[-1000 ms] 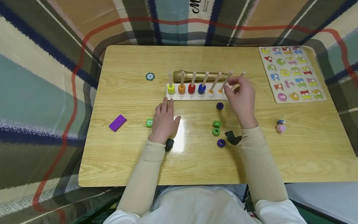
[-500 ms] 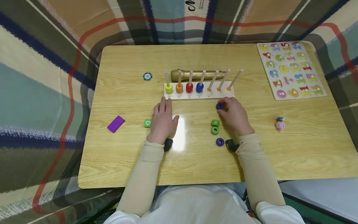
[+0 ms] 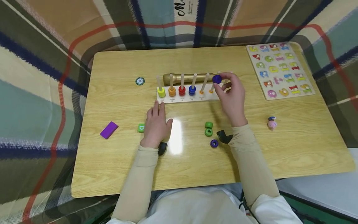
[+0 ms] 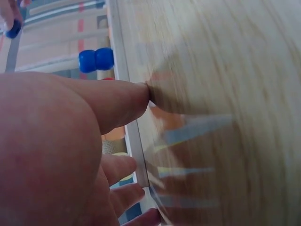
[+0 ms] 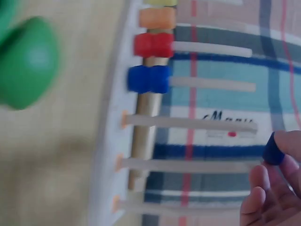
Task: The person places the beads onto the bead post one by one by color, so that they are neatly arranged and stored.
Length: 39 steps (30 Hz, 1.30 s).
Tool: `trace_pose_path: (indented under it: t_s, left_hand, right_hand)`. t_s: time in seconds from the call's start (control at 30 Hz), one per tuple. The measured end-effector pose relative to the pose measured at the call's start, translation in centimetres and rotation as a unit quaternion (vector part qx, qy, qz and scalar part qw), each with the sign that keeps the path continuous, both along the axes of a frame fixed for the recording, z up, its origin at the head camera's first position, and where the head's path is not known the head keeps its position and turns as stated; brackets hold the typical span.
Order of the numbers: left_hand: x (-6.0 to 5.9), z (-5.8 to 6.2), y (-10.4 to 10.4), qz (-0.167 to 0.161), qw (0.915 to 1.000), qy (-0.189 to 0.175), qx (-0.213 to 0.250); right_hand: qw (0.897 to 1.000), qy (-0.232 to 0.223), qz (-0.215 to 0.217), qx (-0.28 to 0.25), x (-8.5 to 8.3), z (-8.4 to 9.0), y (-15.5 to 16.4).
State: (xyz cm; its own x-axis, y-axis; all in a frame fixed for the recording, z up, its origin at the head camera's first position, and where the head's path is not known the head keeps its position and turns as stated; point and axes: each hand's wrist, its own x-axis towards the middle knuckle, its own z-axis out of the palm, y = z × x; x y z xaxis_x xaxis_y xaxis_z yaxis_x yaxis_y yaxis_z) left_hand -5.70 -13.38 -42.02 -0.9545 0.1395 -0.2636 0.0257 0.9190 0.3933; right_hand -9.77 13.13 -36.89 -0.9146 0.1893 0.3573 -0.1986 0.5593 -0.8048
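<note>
My right hand [image 3: 232, 96] pinches a dark blue-purple bead [image 3: 217, 79] between thumb and index finger, up by the tops of the right-hand pegs. In the right wrist view the same bead [image 5: 273, 150] shows at the peg tips. The white peg board [image 3: 207, 97] carries yellow [image 3: 161, 92], orange [image 3: 172, 91], red [image 3: 181, 91] and blue [image 3: 192, 90] beads on its left pegs; bare pegs stand to their right. My left hand [image 3: 155, 127] lies with fingers extended on the table, fingertips at the board's front left edge.
Two green beads [image 3: 208, 132] and a purple bead [image 3: 214, 143] lie before the board; a gold cylinder [image 3: 176, 79] lies behind it. A green block [image 3: 141, 128], purple block [image 3: 109, 130] and round chip [image 3: 140, 81] are leftward. A puzzle board [image 3: 274, 93] and pink figurine [image 3: 272, 123] are rightward.
My right hand came down from the rightmost peg to the bead in front of the board, took it and raised it to the peg tops. The left hand stays at the board's edge.
</note>
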Motion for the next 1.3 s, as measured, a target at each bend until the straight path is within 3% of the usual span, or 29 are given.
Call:
trace_pose_path:
  t_s: [0.27, 0.97, 1.17, 1.3]
  left_hand:
    - [0.7, -0.3, -0.3, 0.002, 0.9999, -0.003, 0.01]
    - [0.5, -0.1, 0.0, -0.001, 1.0, 0.002, 0.003]
    - [0.3, 0.0, 0.1, -0.003, 1.0, 0.003, 0.003]
    - [0.1, 0.1, 0.1, -0.002, 1.0, 0.007, 0.004]
  right_hand:
    - [0.998, -0.021, 0.028, 0.045, -1.7, 1.3, -1.4]
    - [0.994, -0.037, 0.037, 0.1, -2.1, 2.1, -1.6]
    - [0.995, -0.04, 0.037, 0.082, -1.6, 2.4, -1.1]
    - [0.994, -0.05, 0.045, 0.086, -0.2, 2.8, -0.3]
